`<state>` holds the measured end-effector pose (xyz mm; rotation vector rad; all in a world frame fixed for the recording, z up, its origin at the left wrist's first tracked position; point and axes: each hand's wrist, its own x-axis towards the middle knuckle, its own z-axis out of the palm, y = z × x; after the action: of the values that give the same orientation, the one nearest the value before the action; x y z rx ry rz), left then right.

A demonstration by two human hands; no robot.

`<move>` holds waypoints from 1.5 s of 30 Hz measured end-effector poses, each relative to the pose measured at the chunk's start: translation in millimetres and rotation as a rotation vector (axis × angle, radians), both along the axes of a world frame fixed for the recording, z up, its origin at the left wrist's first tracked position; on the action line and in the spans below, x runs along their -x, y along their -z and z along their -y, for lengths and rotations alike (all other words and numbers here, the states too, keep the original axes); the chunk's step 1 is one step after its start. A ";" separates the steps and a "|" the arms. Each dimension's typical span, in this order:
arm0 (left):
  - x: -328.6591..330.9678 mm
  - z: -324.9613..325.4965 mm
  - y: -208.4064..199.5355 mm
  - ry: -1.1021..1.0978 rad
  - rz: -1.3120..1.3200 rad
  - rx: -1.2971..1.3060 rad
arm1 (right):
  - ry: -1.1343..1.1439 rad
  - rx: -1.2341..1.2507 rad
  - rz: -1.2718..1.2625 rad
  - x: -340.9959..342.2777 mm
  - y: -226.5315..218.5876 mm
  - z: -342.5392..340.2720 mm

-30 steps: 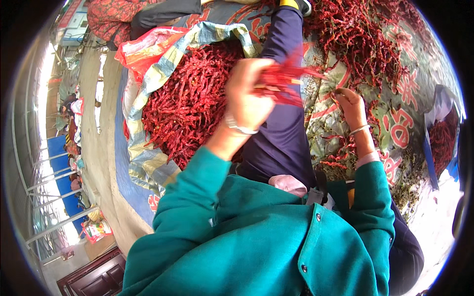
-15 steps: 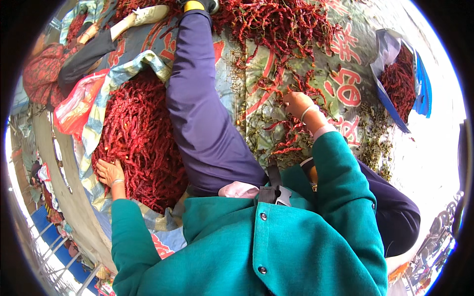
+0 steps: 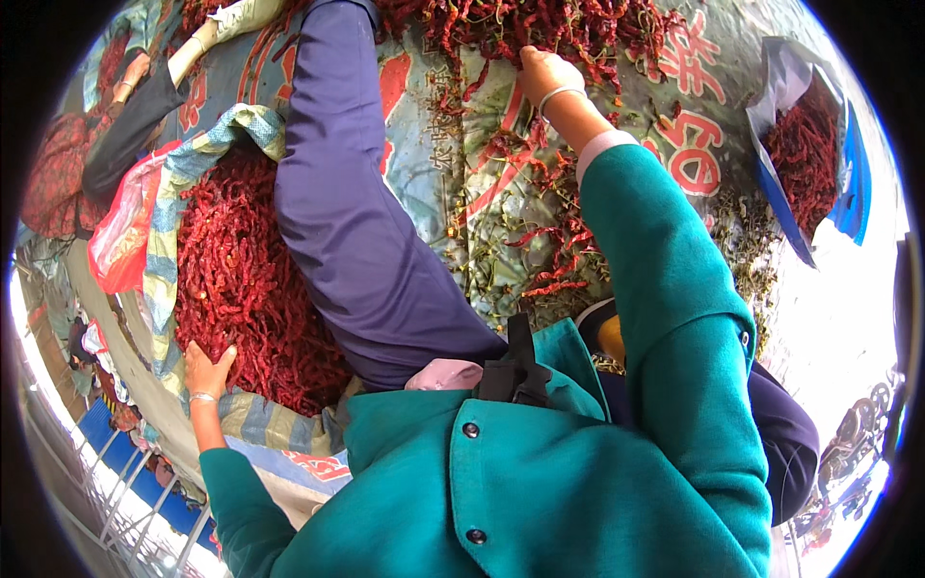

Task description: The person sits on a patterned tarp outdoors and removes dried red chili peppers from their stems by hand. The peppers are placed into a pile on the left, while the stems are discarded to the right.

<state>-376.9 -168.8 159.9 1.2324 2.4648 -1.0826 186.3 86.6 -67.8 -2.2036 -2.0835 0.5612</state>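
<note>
Dried red chili peppers (image 3: 246, 275) fill a checked woven sack (image 3: 171, 222) at my left, beside my outstretched leg. At the sack's near left corner rests my left hand (image 3: 207, 371), its thumb spread from the fingers against the chilies. My right hand (image 3: 551, 77) reaches far forward to the near edge of a big chili pile (image 3: 540, 27). Its fingers are curled closed, and whatever they hold is hidden. Between that arm and my leg, loose chilies (image 3: 554, 255) lie scattered with stems and leafy bits on a printed sheet (image 3: 414, 125).
At far right stands an open blue-and-white sack (image 3: 771, 183) with more chilies. Dry stem litter (image 3: 747, 231) lies near it. A person in a red patterned top (image 3: 67, 178) sits at upper left. A red plastic bag (image 3: 120, 236) hangs by the checked sack.
My right hand has moved forward from the scattered chilies to the large pile's edge. My left hand has drawn back slightly toward the sack's near corner. The whole view has shifted a little.
</note>
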 end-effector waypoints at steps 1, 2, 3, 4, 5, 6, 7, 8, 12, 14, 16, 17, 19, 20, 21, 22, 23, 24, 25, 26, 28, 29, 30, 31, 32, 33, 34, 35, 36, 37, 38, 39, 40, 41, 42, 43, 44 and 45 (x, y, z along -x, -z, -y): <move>-2.8 -4.5 -9.2 0.036 0.042 -0.003 | 0.020 0.032 0.048 0.1 1.4 -1.1; -8.0 -9.2 -20.6 0.070 0.081 -0.007 | -0.024 0.050 0.064 0.2 -1.2 0.8; -10.8 -12.3 -26.5 0.108 0.122 -0.010 | -0.016 0.035 0.027 0.0 1.8 4.4; -9.8 -10.9 -29.5 0.279 0.141 -0.126 | -0.004 0.020 -0.008 -1.4 4.4 9.3; -18.3 -19.3 -37.7 0.248 0.144 -0.074 | 0.005 -0.003 -0.045 -2.3 3.8 12.0; -35.2 -34.5 -48.9 0.214 0.150 -0.019 | 0.061 -0.017 -0.161 -2.0 -1.3 18.7; -52.6 -48.3 -58.1 0.181 0.160 0.032 | 0.063 0.039 -0.252 -4.0 -5.4 25.3; -68.4 -57.9 -62.7 0.274 0.171 -0.009 | 0.066 0.091 -0.340 -8.5 -9.5 29.6; -190.4 -124.0 -47.6 0.219 0.968 -0.466 | 0.201 0.207 -0.800 -21.4 -32.6 73.7; -262.5 -144.3 -12.7 -0.033 1.402 -0.535 | 0.359 0.297 -1.106 -15.8 -39.3 96.7; -311.7 -165.7 38.7 0.002 1.671 -0.324 | 0.502 0.355 -1.278 -7.0 -38.8 114.8; -332.2 -167.6 75.8 -0.099 1.815 -0.337 | 0.513 0.354 -1.320 0.9 -43.0 122.1; -376.3 -169.4 127.7 -0.286 1.788 -0.300 | 0.563 0.223 -1.324 14.8 -48.8 134.9; -390.7 -171.4 152.4 -0.266 1.666 -0.270 | 0.510 0.183 -1.310 17.1 -45.9 140.0; -403.9 -171.9 162.8 -0.439 1.697 -0.242 | 0.431 0.089 -1.258 18.3 -34.6 145.5; -408.2 -170.2 171.4 -0.500 1.759 -0.260 | 0.366 0.051 -1.224 18.9 -24.4 151.9; -410.1 -166.5 177.1 -0.573 1.815 -0.274 | 0.305 0.026 -1.188 21.4 -20.9 158.0; -405.3 -161.4 179.8 -0.617 1.819 -0.315 | 0.155 0.090 -1.132 20.6 -34.9 153.1; -398.1 -156.0 181.8 -0.662 1.820 -0.360 | 0.265 0.337 -1.089 14.7 -51.8 147.3; -397.0 -152.8 181.2 -0.630 1.766 -0.368 | 0.391 0.237 -1.129 9.6 -50.5 143.5; -396.6 -143.6 179.1 -0.534 1.825 -0.277 | 0.509 0.061 -1.250 3.7 -39.6 133.3; -396.3 -141.0 179.7 -0.507 1.901 -0.207 | 0.525 0.128 -1.273 6.0 -40.8 132.9; -400.7 -135.6 179.5 -0.517 1.884 -0.206 | 0.541 0.196 -1.296 10.1 -42.3 133.3; -402.4 -131.4 181.0 -0.533 1.886 -0.182 | 0.556 0.265 -1.317 13.8 -43.6 133.5; -404.1 -127.7 174.4 -0.567 1.872 -0.176 | 0.563 0.284 -1.324 17.6 -41.4 134.7; -404.7 -126.1 168.9 -0.601 1.857 -0.170 | 0.624 0.305 -1.408 17.0 -41.0 135.6; -402.6 -127.5 173.6 -0.565 1.843 -0.145 | 0.686 0.326 -1.490 14.5 -41.8 136.7; -402.5 -129.2 174.0 -0.536 1.805 -0.168 | 0.747 0.349 -1.574 13.3 -42.7 137.5; -401.8 -129.8 173.7 -0.502 1.761 -0.167 | 0.751 0.346 -1.588 13.9 -44.3 138.3; -400.7 -130.8 173.4 -0.467 1.716 -0.166 | 0.700 0.328 -1.530 15.0 -42.7 138.7; -401.6 -131.0 166.8 -0.466 1.734 -0.137 | 0.650 0.301 -1.470 13.9 -41.1 138.3; -402.4 -130.3 161.6 -0.464 1.752 -0.107 | 0.602 0.274 -1.408 13.2 -38.4 138.4; -405.1 -131.9 164.5 -0.453 1.740 -0.122 | 0.424 0.047 -1.247 14.9 -28.0 136.7; -402.1 -133.0 175.6 -0.288 1.735 -0.189 | 0.422 0.033 -1.233 17.8 -27.1 134.7; -399.1 -135.2 189.3 -0.125 1.723 -0.254 | 0.421 0.020 -1.219 20.0 -26.8 133.9; -395.7 -136.0 202.5 0.038 1.702 -0.316 | 0.420 0.008 -1.204 21.5 -26.6 133.6; -395.4 -136.9 206.0 0.052 1.705 -0.263 | 0.604 0.183 -1.285 19.1 -24.6 134.1; -395.8 -139.5 191.6 -0.214 1.774 -0.104 | 0.405 -0.078 -0.958 18.4 -24.6 134.5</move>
<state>18.9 -29.4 -31.7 1.0365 1.1167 0.3078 167.8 -47.9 -43.2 -1.6868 -1.1177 1.1507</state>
